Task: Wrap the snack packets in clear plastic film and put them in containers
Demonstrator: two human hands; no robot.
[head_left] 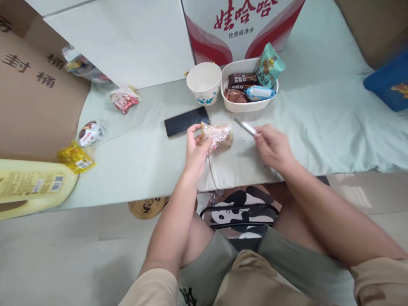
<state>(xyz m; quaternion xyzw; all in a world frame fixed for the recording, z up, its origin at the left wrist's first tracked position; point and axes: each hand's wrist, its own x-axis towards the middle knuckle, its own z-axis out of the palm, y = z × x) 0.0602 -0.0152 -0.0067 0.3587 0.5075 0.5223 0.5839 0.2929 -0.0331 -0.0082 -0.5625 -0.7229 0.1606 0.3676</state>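
Note:
In the head view my left hand (pixel 198 146) is closed on a small snack packet (pixel 219 135) in crinkled, clear wrapping, held just above the cloth. My right hand (pixel 274 146) grips a small knife (pixel 247 126) by its white handle. Its dark, narrow blade points up and left toward the packet, with a gap between them. Behind the packet lies a black phone (pixel 186 121), screen up. A white paper cup (pixel 204 83) stands beyond the phone. Beside the cup is a white tub (pixel 248 106) holding several wrapped snacks, among them a green bag (pixel 270 66).
A pale green cloth (pixel 137 165) covers the table. At left are a yellow packet (pixel 76 158), a red-and-clear packet (pixel 125 100), a yellow jug (pixel 35 187) and a cardboard box (pixel 38 106). A red-and-white carton (pixel 207 34) stands behind; a blue container (pixel 389 80) is at right.

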